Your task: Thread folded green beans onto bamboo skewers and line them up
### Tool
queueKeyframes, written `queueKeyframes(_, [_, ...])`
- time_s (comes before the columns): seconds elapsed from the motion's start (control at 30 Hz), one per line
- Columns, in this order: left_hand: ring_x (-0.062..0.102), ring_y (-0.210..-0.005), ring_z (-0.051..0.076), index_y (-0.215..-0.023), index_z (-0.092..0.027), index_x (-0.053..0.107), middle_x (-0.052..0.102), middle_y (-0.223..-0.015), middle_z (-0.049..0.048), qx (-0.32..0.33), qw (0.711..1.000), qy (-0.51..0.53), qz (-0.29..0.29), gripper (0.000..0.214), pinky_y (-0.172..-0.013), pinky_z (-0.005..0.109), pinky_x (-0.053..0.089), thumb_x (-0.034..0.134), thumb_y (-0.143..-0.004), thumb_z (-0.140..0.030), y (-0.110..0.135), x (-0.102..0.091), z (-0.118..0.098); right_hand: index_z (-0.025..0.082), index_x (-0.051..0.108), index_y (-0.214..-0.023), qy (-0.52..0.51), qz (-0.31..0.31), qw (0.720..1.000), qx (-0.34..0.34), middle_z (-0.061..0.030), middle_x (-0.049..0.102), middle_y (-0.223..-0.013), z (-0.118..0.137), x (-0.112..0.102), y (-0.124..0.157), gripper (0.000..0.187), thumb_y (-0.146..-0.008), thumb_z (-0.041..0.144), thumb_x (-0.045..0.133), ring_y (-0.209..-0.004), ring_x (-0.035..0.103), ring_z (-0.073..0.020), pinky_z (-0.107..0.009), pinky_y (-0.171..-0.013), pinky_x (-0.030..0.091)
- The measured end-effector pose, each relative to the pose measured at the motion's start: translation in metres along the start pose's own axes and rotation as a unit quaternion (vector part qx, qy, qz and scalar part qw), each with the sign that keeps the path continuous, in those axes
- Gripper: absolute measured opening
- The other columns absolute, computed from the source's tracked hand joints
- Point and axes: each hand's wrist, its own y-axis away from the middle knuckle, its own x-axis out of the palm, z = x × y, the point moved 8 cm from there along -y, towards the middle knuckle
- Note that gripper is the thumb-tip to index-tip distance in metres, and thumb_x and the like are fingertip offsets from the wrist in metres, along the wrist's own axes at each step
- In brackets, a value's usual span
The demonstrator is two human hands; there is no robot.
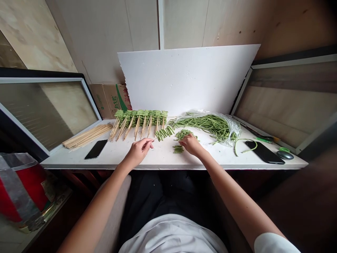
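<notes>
My left hand (140, 150) pinches the end of a bamboo skewer threaded with a row of cut green bean pieces (164, 133); the loaded part points away to the right, above the table. Fingers bent down, my right hand (191, 144) is at a loose heap of cut green bean pieces (183, 134). Its fingertips look closed, but what they hold is hidden. Just in front of that heap lies a small, lined-up group of cut pieces (178, 149). Finished bean skewers (142, 117) are stacked at the back left, their bare stick ends facing me.
A bundle of bare skewers (88, 136) and a phone (96, 149) lie at left. Long uncut beans (210, 124) spill from a clear plastic bag (233, 126). At right are another phone (264, 151) and a mouse (285, 154). A white board (189, 80) stands behind.
</notes>
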Motion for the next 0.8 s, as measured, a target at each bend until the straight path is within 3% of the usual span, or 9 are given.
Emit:
queueKeyframes(0.13, [0.068,-0.070,0.014,-0.121,-0.017,0.070,0.078,-0.094,0.0070,-0.003,1.000,-0.002,0.004,0.031,-0.069,0.027,0.059,0.052,-0.108,-0.038,-0.001,-0.001,-0.005,0.021,0.086,-0.098,0.082,0.032,0.996,-0.006,-0.0195,0.076,-0.102,-0.004,0.015,0.002,0.024,-0.098,0.023,0.062,-0.113,0.056,-0.0385,-0.052,-0.099,0.046])
queueKeyframes(0.3, [0.068,-0.070,0.014,-0.119,-0.017,0.070,0.078,-0.091,0.0055,0.001,1.000,-0.003,0.004,0.029,-0.071,0.027,0.059,0.052,-0.108,-0.037,-0.002,-0.002,-0.007,0.020,0.083,-0.091,0.072,0.019,0.997,0.008,-0.0179,0.076,-0.102,-0.005,0.014,0.001,0.015,-0.093,0.021,0.068,-0.113,0.057,-0.0391,-0.049,-0.093,0.048])
queueKeyframes(0.43, [0.069,-0.072,0.014,-0.120,-0.017,0.070,0.078,-0.092,0.0057,0.001,1.000,-0.003,0.005,0.029,-0.072,0.027,0.059,0.052,-0.108,-0.037,-0.002,-0.002,-0.006,0.021,0.082,-0.092,0.017,-0.022,1.000,0.004,-0.0170,0.078,-0.095,0.000,0.003,-0.001,0.013,-0.093,0.023,0.069,-0.112,0.060,-0.0386,-0.050,-0.092,0.048])
queueKeyframes(0.53, [0.070,-0.076,0.015,-0.121,-0.018,0.070,0.078,-0.093,0.0061,-0.002,1.000,0.001,0.004,0.030,-0.075,0.027,0.059,0.052,-0.108,-0.037,-0.001,-0.002,-0.005,0.023,0.082,-0.099,-0.103,-0.093,0.990,0.013,-0.0136,0.079,-0.096,0.003,-0.015,-0.003,0.019,-0.095,0.037,0.071,-0.103,0.065,-0.0345,-0.048,-0.089,0.050])
queueKeyframes(0.67, [0.072,-0.083,0.017,-0.122,-0.017,0.071,0.078,-0.093,0.0068,0.000,1.000,0.004,-0.004,0.031,-0.080,0.028,0.060,0.053,-0.108,-0.038,-0.001,-0.002,-0.004,0.023,0.082,-0.100,-0.339,-0.103,0.932,0.071,-0.0107,0.080,-0.102,0.007,-0.024,-0.005,0.040,-0.083,0.059,0.082,-0.089,0.070,-0.0263,-0.037,-0.076,0.054])
queueKeyframes(0.8, [0.071,-0.078,0.016,-0.120,-0.017,0.072,0.077,-0.091,0.0065,0.000,1.000,-0.006,-0.012,0.031,-0.075,0.028,0.058,0.054,-0.107,-0.038,0.000,-0.003,-0.002,0.023,0.080,-0.092,-0.505,-0.096,0.849,0.121,-0.0055,0.078,-0.093,0.020,-0.026,-0.003,0.043,-0.073,0.060,0.089,-0.086,0.069,-0.0194,-0.028,-0.070,0.052])
